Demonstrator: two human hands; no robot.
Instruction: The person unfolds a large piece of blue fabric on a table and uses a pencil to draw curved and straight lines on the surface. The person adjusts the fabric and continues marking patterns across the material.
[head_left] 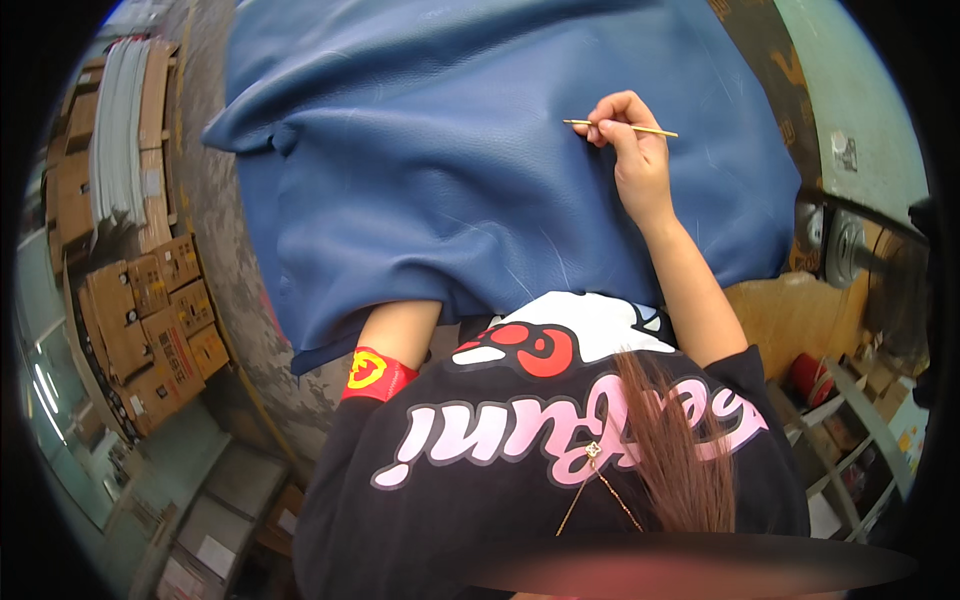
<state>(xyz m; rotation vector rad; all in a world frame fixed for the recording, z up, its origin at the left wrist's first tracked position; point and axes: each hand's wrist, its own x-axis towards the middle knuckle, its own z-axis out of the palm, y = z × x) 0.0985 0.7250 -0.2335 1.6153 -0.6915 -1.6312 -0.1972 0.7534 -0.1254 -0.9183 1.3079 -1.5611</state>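
A large sheet of blue leather (pixel 400 190) with a grained surface lies in loose folds in front of me. Thin pale lines run over it in several places. Between the thumb and fingers of my right hand (pixel 640 160) is a slim gold-coloured pen-like stick (pixel 656 131), held nearly level with its tip to the left, just over or on the leather; contact cannot be made out. My left forearm (pixel 402 330), with a red and yellow band near the elbow, goes under the near edge of the leather. The leather hides my left hand.
The leather covers much of a worn table (pixel 205 130), whose grey surface shows at left. Cardboard boxes (pixel 150 310) and a white stack of sheets (pixel 122 130) stand farther left. At right are a round metal wheel-like part (pixel 846 248) and a shelf rack (pixel 870 425).
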